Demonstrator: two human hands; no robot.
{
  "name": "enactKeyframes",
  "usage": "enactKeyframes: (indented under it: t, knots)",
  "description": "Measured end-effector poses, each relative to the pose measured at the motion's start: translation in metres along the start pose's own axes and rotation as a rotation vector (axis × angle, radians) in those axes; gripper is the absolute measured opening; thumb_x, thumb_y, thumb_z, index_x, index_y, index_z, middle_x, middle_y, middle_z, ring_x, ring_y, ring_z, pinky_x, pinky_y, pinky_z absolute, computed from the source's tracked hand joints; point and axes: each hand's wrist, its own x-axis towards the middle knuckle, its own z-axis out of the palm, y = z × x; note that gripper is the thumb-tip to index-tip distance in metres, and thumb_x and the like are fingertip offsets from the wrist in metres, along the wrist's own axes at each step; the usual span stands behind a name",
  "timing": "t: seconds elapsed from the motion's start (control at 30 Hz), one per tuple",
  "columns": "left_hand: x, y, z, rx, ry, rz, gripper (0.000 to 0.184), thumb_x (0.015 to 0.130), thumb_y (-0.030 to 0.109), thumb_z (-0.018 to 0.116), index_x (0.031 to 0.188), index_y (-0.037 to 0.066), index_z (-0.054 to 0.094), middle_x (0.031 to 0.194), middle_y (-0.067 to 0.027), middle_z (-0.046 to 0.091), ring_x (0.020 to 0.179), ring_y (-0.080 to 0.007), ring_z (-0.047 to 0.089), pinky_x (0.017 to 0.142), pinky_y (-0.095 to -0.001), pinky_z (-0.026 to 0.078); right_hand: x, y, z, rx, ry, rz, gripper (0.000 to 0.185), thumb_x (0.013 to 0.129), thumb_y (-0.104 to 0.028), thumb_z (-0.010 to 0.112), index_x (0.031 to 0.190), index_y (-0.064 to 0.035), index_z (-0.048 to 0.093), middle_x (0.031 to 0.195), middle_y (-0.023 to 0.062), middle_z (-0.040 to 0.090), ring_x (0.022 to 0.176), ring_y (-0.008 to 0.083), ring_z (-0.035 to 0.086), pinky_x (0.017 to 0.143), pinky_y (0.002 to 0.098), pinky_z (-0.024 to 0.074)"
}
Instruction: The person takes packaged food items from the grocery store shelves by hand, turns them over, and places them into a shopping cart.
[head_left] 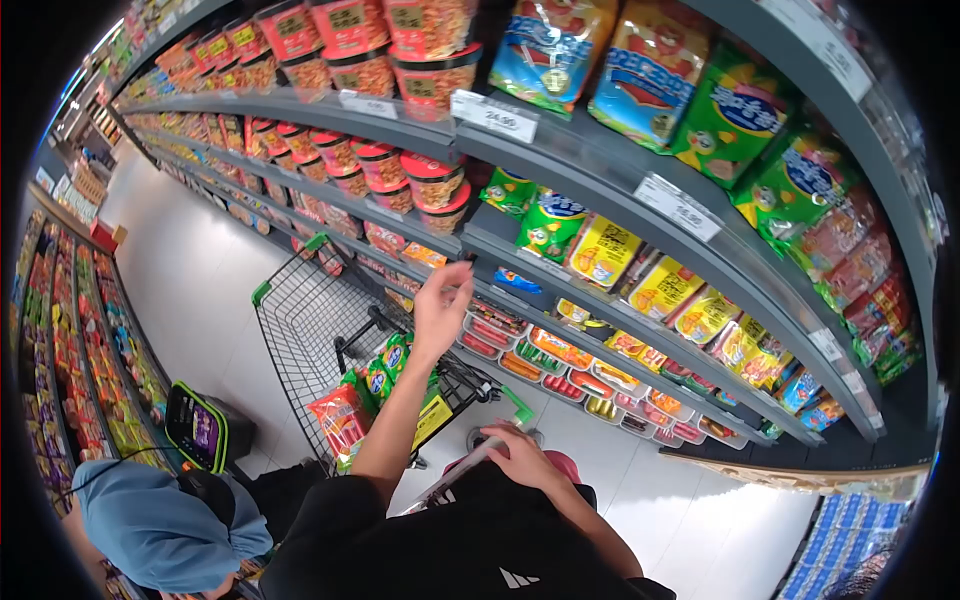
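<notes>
My left hand [443,305] is raised in front of the shelf edge, above the cart, with its fingers loosely curled and slightly apart; nothing shows in it. Low before my body, my right hand [522,460] pinches the edge of a translucent plastic item [450,480]. Beneath my left arm stands a wire shopping cart [300,335] with green corner caps. Inside it lie a red packet [343,418], green snack bags [388,366] and a yellow-green pack [430,417]. The nearby shelf holds red-lidded tubs [433,180] and yellow packets [603,250].
A person in a blue head covering [165,520] is at the lower left, beside a black basket with a green rim [197,428]. Another stocked shelf [85,350] runs along the left. Blue stacked packs [845,545] stand at the lower right.
</notes>
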Motion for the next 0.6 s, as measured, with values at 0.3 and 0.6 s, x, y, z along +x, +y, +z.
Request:
enactKeyframes:
  t: [0.3,0.6]
  knots:
    - [0.111,0.036,0.108,0.223,-0.202,0.227,0.071,0.081,0.011,0.082,0.141,-0.008,0.048,0.135,-0.0283,0.059,0.129,-0.0436,0.056,0.109,-0.0455,0.044,-0.011,0.025,-0.030,0.250,-0.103,0.003,0.038,0.102,-0.012,0.065,0.140,-0.0072,0.058,0.143,0.0186,0.062,0.132,0.0332,0.061,0.109,0.0414,0.0504]
    - [0.119,0.036,0.098,0.097,-0.128,0.087,0.050,0.085,0.006,0.082,0.127,-0.004,0.057,0.117,-0.0137,0.071,0.105,-0.0227,0.070,0.093,-0.0363,0.053,0.021,0.056,-0.060,0.259,-0.340,-0.152,0.047,0.105,-0.018,0.063,0.147,-0.0044,0.048,0.140,0.0158,0.065,0.127,0.0269,0.064,0.105,0.0380,0.0519]
